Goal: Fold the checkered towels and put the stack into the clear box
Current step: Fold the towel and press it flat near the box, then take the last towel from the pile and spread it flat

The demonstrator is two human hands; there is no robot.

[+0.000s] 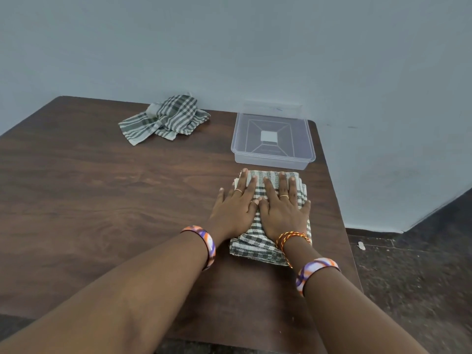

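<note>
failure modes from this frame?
1. The folded green-and-white checkered towel stack has uneven layered edges; lifting may splay it.
2. The clear plastic box looks barely wider than the stack, so corners could catch its rim.
3. The crumpled checkered towel remains unfolded; boxing now skips it.

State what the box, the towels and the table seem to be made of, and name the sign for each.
Clear rectangular box: seemingly plastic, glossy; the table shows through its walls.
Folded green-and-white checkered towels and the crumpled checkered towel: woven cloth, matte, soft creases.
Dark brown table: wood or wood-look laminate; grain pattern, slight sheen.
</note>
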